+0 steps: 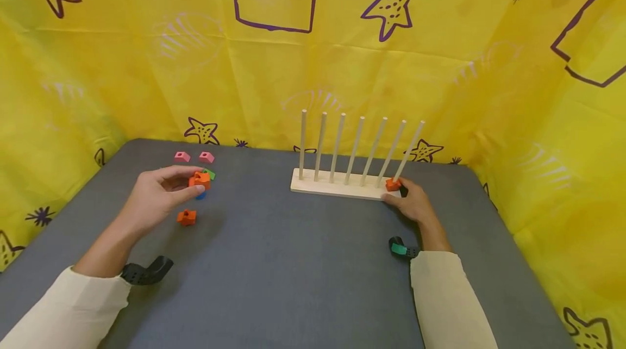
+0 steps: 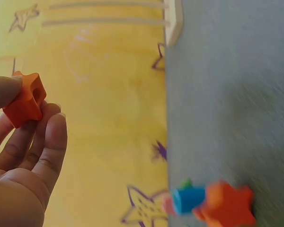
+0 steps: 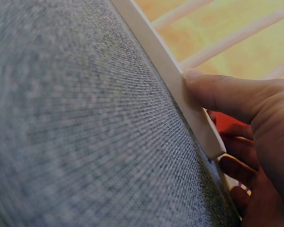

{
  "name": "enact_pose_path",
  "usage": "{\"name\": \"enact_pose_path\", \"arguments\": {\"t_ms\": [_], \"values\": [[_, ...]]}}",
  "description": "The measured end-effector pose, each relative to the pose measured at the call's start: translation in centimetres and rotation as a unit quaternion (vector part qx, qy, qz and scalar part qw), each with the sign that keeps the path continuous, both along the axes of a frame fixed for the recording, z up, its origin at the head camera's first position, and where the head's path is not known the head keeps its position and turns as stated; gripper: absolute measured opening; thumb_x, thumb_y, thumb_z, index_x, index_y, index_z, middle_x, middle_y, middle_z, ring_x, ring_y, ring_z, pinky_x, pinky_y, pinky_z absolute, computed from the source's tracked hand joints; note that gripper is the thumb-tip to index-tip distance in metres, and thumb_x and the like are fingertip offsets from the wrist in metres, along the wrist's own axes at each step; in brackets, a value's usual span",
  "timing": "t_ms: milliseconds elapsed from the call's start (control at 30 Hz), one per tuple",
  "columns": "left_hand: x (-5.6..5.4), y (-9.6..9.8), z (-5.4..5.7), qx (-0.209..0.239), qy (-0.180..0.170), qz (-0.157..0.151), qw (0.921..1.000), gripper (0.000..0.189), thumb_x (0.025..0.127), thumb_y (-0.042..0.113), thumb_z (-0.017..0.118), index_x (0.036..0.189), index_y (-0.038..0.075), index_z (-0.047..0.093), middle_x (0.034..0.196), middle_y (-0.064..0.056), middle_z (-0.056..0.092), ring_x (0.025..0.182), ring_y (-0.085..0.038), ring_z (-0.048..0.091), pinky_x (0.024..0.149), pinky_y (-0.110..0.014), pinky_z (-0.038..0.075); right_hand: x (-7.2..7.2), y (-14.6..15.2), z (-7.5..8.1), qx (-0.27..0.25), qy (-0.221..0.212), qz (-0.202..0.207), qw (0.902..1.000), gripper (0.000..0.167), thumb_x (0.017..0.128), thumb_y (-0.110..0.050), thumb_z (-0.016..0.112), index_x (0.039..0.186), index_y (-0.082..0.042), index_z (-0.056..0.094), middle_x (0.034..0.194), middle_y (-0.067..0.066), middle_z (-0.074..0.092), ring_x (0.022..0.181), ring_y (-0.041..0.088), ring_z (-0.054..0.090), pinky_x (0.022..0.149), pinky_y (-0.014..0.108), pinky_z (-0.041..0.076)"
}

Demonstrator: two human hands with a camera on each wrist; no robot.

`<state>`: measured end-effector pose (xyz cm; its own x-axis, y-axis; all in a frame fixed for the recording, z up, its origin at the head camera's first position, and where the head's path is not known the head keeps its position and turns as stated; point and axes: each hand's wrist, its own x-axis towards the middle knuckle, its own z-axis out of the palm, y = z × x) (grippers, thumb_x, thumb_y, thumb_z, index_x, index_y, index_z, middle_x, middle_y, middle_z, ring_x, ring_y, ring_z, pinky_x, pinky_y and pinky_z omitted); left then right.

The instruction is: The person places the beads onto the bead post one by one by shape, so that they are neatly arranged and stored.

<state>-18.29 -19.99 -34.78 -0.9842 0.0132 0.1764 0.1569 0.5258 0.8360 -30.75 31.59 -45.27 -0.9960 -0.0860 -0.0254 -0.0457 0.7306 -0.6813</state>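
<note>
In the head view, my left hand (image 1: 155, 195) pinches an orange star-shaped bead (image 1: 202, 180) between thumb and fingers, raised above the table. The hole through this bead (image 2: 26, 100) shows in the left wrist view. Over at the right, my right hand (image 1: 413, 201) grips the end of a wooden peg stand (image 1: 337, 189), thumb along the front edge of its base (image 3: 180, 90). Another orange bead (image 1: 393, 185) sits low on the rightmost peg (image 1: 409, 149), beside the right fingers, which partly hide it in the right wrist view.
Near the left hand on the grey table (image 1: 293, 262) lie a loose orange star bead (image 1: 187, 217), a green piece (image 1: 209, 174), a blue piece (image 1: 201, 195) partly hidden, and two pink beads, one left (image 1: 182, 156) and one right (image 1: 206, 156). Yellow patterned cloth (image 1: 264, 77) hangs behind.
</note>
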Motion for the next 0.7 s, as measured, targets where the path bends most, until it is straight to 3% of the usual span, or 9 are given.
{"name": "enact_pose_path", "arguments": {"t_ms": [133,333,700], "values": [[-1.2,2.0,1.2,0.013,0.019,-0.046,0.9987,0.045,0.087,0.020,0.075,0.124,-0.002,0.063,0.107,-0.003,0.068,0.089,-0.010,0.065,0.070,-0.022,0.053,-0.1,0.1,0.1,0.001,0.014,0.008,0.9999,0.078,0.086,-0.029,0.075,0.144,0.006,0.037,0.141,0.031,0.040,0.130,0.048,0.032,0.106,0.059,0.023],[-3.0,5.3,2.6,0.026,0.033,-0.105,0.9936,0.038,0.087,0.017,0.074,0.121,0.002,0.065,0.107,-0.012,0.068,0.088,-0.019,0.067,0.072,-0.025,0.054,0.0,0.0,0.2,0.003,0.011,0.008,0.9999,0.079,0.086,-0.029,0.074,0.145,0.006,0.036,0.141,0.032,0.039,0.131,0.049,0.031,0.106,0.059,0.023],[-5.9,10.8,4.8,0.063,0.039,-0.142,0.9870,0.037,0.084,0.013,0.077,0.118,0.002,0.067,0.104,-0.010,0.068,0.089,-0.024,0.065,0.073,-0.029,0.054,-0.1,0.0,0.1,-0.001,0.013,0.008,0.9999,0.079,0.085,-0.027,0.075,0.145,0.007,0.035,0.141,0.032,0.039,0.131,0.049,0.031,0.106,0.059,0.023]]}}
